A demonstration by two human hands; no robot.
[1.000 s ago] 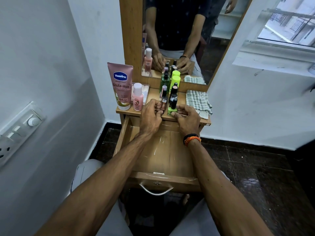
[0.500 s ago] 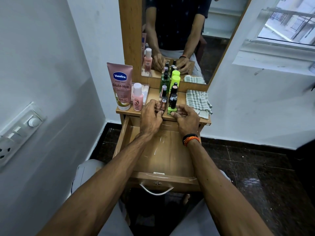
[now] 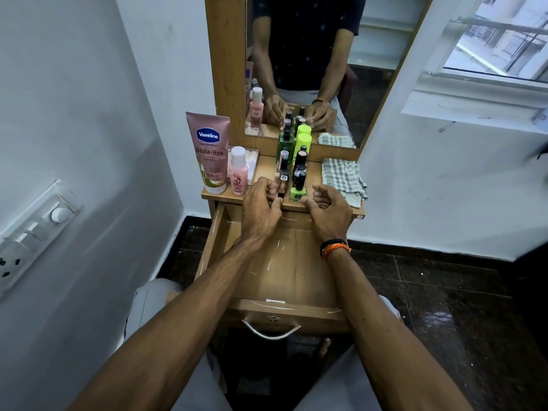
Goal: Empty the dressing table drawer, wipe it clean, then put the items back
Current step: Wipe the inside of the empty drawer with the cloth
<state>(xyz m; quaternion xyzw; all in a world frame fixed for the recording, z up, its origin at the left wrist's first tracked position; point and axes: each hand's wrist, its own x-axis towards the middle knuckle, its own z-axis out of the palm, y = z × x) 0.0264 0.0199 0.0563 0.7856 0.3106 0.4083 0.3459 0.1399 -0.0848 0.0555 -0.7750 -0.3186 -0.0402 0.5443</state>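
My left hand [image 3: 261,209] has its fingers pinched round a small clear nail polish bottle [image 3: 281,186] on the wooden counter [image 3: 323,204], right hand [image 3: 329,212] loosely curled, holding nothing. Pulled-out wooden drawer [image 3: 284,262] sits bare below. The pink tube [image 3: 210,151] reads "Vaseline Gluta-Hya".

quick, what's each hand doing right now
Left hand: pinching a small nail polish bottle.
Right hand: fingers loosely curled, holding nothing.

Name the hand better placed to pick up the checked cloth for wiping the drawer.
Right. The right hand is free and lies just beside the checked cloth; the left hand pinches a small bottle farther away.
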